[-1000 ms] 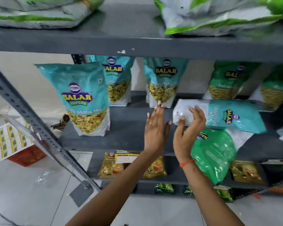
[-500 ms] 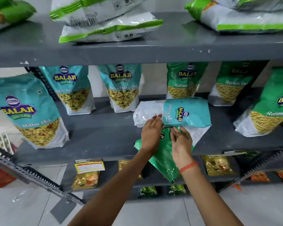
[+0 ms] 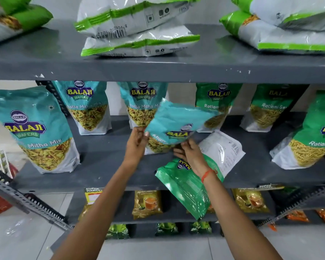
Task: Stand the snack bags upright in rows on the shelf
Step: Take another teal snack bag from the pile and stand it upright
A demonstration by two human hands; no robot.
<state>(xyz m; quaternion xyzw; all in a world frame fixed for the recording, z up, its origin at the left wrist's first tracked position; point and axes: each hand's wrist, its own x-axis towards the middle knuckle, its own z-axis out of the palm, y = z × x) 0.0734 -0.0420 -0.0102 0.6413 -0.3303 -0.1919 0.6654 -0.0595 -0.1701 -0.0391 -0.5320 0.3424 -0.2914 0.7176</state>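
Two bare forearms enter from the bottom edge, no sleeves visible on either. Left hand (image 3: 137, 142): no glove, no wristband; whether a ring is worn cannot be told from this view. Right hand (image 3: 189, 153): no glove, thin orange-red thread bracelet (image 3: 207, 174) tied around the wrist, with a small loose end sticking out on the outer side. No watch on either wrist. Fingernails short, unpainted as far as visible.

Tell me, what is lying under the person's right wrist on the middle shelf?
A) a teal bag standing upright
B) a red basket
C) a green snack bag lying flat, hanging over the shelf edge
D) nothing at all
C: a green snack bag lies flat under the right hand, its end hanging past the middle shelf edge.
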